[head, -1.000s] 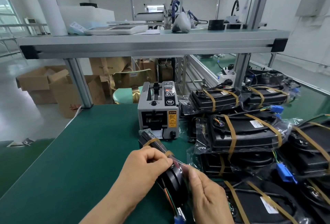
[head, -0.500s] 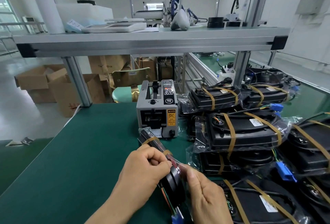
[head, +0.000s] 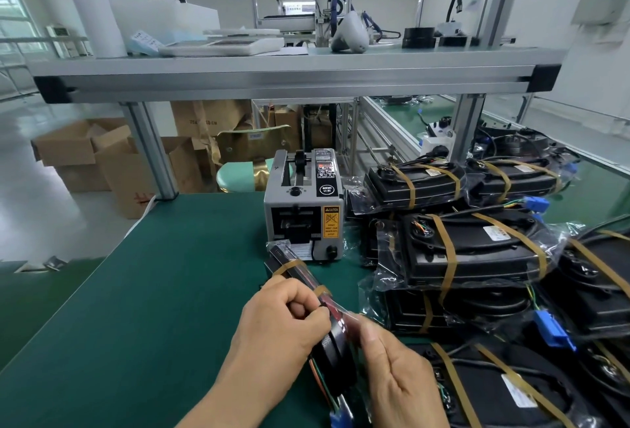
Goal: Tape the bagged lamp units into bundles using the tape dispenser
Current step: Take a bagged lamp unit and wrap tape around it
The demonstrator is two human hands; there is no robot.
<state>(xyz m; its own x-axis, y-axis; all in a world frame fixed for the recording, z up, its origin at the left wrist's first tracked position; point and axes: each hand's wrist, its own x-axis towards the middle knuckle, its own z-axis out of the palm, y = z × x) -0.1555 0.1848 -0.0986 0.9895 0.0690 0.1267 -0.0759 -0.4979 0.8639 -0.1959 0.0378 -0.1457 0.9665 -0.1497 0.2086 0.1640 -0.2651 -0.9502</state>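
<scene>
A black bagged lamp unit point(head: 332, 335) stands on edge on the green table point(head: 143, 308), held between both hands. It carries two brown tape strips near its far end. My left hand point(head: 283, 318) grips its left side with curled fingers. Against its right side my right hand point(head: 395, 369) holds it, thumb pressing the bag. The grey tape dispenser point(head: 303, 206) stands just behind the unit.
A pile of taped bagged lamp units point(head: 477, 250) fills the table's right side, with blue connectors point(head: 552, 332) sticking out. An aluminium shelf point(head: 289, 76) spans overhead on posts point(head: 150, 151). Cardboard boxes point(head: 102, 161) stand on the floor beyond the table's far edge.
Both hands stay on the lamp unit with only slight finger shifts. The view has tilted a little.
</scene>
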